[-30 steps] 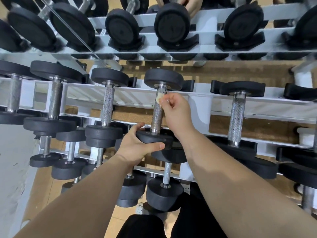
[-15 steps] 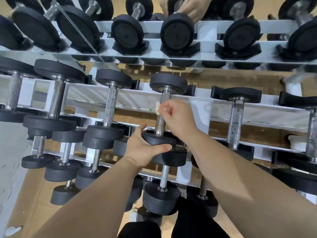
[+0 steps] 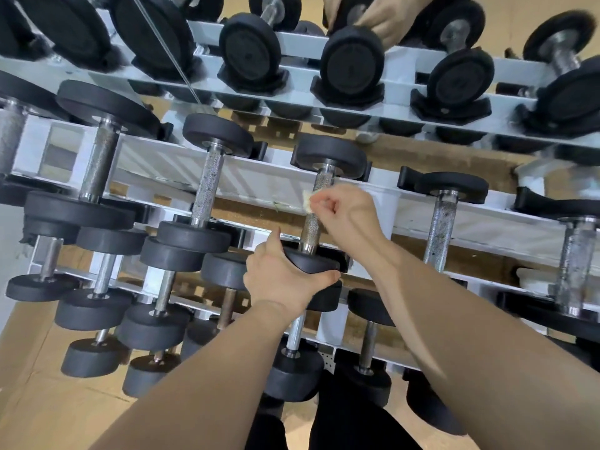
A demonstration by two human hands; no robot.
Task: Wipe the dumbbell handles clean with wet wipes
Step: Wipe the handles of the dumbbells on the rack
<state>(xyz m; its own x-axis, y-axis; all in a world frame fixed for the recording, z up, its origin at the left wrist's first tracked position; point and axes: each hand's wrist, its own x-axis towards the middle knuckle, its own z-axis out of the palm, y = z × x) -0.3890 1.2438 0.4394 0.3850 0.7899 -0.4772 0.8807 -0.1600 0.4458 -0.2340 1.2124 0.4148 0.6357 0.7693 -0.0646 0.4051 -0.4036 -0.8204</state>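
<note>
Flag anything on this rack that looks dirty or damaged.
Dark speckles, like grime or pitting, cover the knurled steel handle just right of the right hand, and the far-right handle too. Nothing looks askew.

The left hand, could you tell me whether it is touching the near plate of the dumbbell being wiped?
Touching. The head view shows the left hand gripping the near plate, thumb pressed along its front edge, with no gap.

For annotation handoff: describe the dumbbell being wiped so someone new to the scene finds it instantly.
Start at the white rack and take its middle tier. Near the centre sits the dumbbell whose near head the left hand grips. Unlike its untouched neighbours, the right hand pinches a wipe against its knurled handle.
</note>
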